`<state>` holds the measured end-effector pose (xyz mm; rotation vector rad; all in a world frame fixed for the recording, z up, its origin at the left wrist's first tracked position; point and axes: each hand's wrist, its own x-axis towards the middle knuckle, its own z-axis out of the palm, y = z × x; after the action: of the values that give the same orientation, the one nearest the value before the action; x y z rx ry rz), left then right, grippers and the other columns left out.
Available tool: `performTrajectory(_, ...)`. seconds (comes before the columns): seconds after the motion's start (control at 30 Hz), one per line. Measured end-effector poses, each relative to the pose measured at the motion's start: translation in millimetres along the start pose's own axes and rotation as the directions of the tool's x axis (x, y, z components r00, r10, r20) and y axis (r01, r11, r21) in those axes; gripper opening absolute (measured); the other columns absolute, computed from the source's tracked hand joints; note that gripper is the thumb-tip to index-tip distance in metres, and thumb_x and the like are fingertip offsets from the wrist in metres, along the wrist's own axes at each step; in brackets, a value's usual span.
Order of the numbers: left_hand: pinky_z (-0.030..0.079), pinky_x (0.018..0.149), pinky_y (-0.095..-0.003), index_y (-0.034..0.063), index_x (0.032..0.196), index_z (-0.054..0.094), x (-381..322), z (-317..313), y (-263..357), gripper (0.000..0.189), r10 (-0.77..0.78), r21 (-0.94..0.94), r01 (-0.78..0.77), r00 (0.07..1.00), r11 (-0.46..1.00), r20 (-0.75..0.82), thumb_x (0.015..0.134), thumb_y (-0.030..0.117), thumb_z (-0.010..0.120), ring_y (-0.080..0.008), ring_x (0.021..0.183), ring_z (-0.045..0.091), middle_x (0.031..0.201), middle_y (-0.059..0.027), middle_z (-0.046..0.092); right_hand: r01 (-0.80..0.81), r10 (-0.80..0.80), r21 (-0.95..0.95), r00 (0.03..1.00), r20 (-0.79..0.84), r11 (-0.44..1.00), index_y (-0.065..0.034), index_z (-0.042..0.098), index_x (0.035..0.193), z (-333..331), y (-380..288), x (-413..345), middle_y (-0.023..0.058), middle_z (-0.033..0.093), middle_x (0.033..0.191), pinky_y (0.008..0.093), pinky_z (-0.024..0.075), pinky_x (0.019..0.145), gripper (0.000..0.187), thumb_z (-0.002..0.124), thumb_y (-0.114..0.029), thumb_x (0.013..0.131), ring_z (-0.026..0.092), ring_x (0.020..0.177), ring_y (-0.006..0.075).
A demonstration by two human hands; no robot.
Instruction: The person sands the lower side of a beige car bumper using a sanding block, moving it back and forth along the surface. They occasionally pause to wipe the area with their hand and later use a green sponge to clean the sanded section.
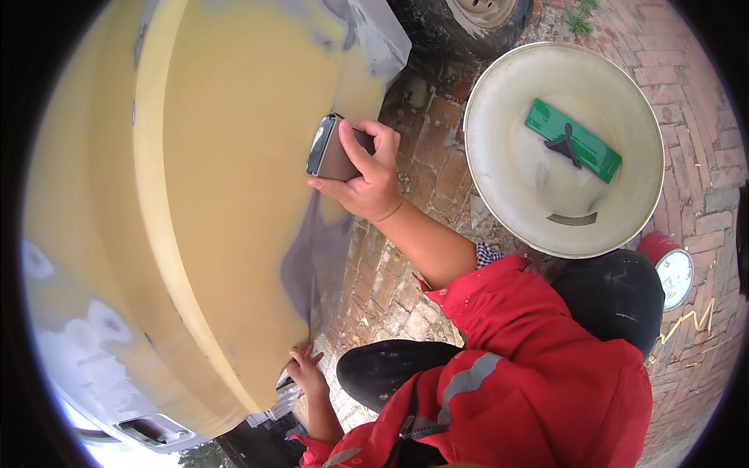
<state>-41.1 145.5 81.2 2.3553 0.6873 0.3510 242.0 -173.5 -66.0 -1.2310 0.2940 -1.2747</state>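
Note:
My right hand (377, 167) grips a sanding block (342, 155) with a brown side and a dark, wet-looking edge. The block is held against the lower part of a vehicle's body panel (251, 146), yellowish with grey and whitish patches. Farther down the view, my left hand (307, 371) is at the panel's lower corner, fingers bent against its edge. Whether they grip that edge is hard to see. A recessed door handle (155, 432) shows at the lower left, and a pale raised ridge (153, 158) runs along the panel.
A whitish round basin (497, 193) stands right of my arm, holding cloudy water, a green flat block (576, 140) and dark strips. Beyond my knee (611, 298) lies a red can (658, 245). A folding rule (690, 322) rests on the brick paving (696, 368). A tyre (433, 26) is above.

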Motion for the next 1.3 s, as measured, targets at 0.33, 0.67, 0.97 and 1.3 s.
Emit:
performTrajectory(0.33,0.063,0.065,-0.0333,-0.0089,0.119,0.058,-1.5,-2.0,1.8,0.054,-0.014,0.019,0.014,1.000,1.000,0.017,0.109,0.043,0.048,-0.0316,0.109,0.070,0.110,-0.0138,0.064,-0.033,0.028,-0.068,0.997,-0.068,0.997,-0.0161,0.067,0.134,8.3,-6.0,33.8,0.0102,0.056,0.116,0.0441,0.0412,0.091,0.083,0.092,-0.052,0.064,0.051,0.101,0.0305)
performTrajectory(0.67,0.063,0.066,-0.0341,-0.0076,0.124,0.055,0.3,-1.8,-4.0,0.054,-0.023,-0.013,0.023,1.000,1.000,0.009,0.108,0.044,0.049,-0.0324,0.109,0.070,0.112,-0.0145,0.065,0.013,-0.017,-0.042,0.996,-0.086,0.999,-0.0124,0.070,0.128,9.2,1.1,58.6,0.0087,0.059,0.112,0.0427,0.0443,0.087,0.084,0.095,-0.048,0.056,0.051,0.099,0.0302)
performTrajectory(0.97,0.063,0.066,-0.0346,-0.0086,0.123,0.057,-0.4,-1.6,2.2,0.055,-0.024,-0.012,0.024,0.999,1.000,0.030,0.108,0.044,0.050,-0.0310,0.107,0.070,0.117,-0.0183,0.067,-0.018,0.016,-0.035,0.998,-0.053,0.999,-0.0083,0.068,0.131,7.1,-4.1,39.4,0.0087,0.057,0.115,0.0422,0.0444,0.090,0.085,0.096,-0.045,0.060,0.051,0.102,0.0290)
performTrajectory(1.3,0.064,0.067,-0.0353,-0.0082,0.123,0.057,0.2,-2.0,-4.0,0.052,-0.005,-0.004,0.005,1.000,1.000,0.022,0.109,0.041,0.048,-0.0313,0.108,0.070,0.113,-0.0164,0.067,0.028,-0.028,0.014,0.998,-0.058,0.999,-0.0086,0.067,0.132,6.0,-2.7,23.0,0.0098,0.058,0.109,0.0421,0.0420,0.091,0.085,0.095,-0.045,0.061,0.050,0.101,0.0292)
